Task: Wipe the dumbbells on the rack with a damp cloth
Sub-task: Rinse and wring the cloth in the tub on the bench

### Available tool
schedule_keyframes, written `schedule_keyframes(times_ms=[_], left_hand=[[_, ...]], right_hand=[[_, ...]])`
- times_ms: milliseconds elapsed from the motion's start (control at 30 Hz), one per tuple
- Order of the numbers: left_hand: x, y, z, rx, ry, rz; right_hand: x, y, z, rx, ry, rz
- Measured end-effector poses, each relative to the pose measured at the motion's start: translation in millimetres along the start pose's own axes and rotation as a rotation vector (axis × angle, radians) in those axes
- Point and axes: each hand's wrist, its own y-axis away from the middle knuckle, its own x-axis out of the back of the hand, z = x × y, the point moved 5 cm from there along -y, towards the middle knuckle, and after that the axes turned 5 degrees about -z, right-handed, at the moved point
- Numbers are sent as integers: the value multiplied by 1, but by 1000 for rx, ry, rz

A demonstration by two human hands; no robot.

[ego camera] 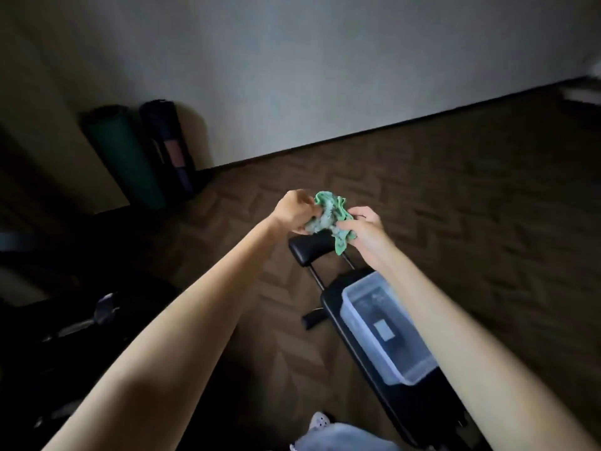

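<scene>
A person stretches both bare arms forward, forearms converging above a black bench point(312, 248), and holds a crumpled green cloth point(330, 214) between the two hands. The left hand point(294, 212) is bent at the wrist with its back toward the camera, and its curled fingers clench the left side of the cloth. The right hand point(366, 234) comes in from the lower right, gripping the cloth's right side between thumb and curled fingers. One corner of the cloth hangs down below the right hand, in front of the bench's small end pad. The hands are close together, with the bunched cloth filling the gap between them.

A clear plastic tub point(416, 374) sits on the bench's long pad, partly under the right forearm. Whether it holds water cannot be told from this view.

In the dark at the lower left lies a dumbbell point(104, 309), dim and blurred and well apart from the cloth. What it rests on cannot be made out.

Two rolled mats, one green point(126, 157) and one dark point(169, 141), lean upright side by side against the pale wall point(325, 60). Brown herringbone flooring point(455, 206) covers the room.
</scene>
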Motion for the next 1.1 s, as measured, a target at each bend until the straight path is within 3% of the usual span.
schedule_keyframes(times_ms=[133,167,333,433,700,900,1000,1100], left_hand=[[-92,-53,15,5,-174,-181],[-140,-70,21,20,-295,-309],[-190,-95,10,-22,-580,-370],[-224,-123,-22,1,-637,-427],[-294,-190,-137,42,-980,-554],[-355,-227,-207,19,-848,-562],[-394,-233,-233,-48,-729,-703],[-424,-238,-262,-107,-818,-894]], right_hand=[[98,-12,15,-17,31,154],[142,-11,25,-42,19,258],[196,-8,61,-115,80,360],[233,-11,101,-190,90,514],[289,-44,216,-433,187,697],[307,-86,303,-458,390,665],[309,-106,341,-458,461,614],[311,-120,370,-451,528,543]])
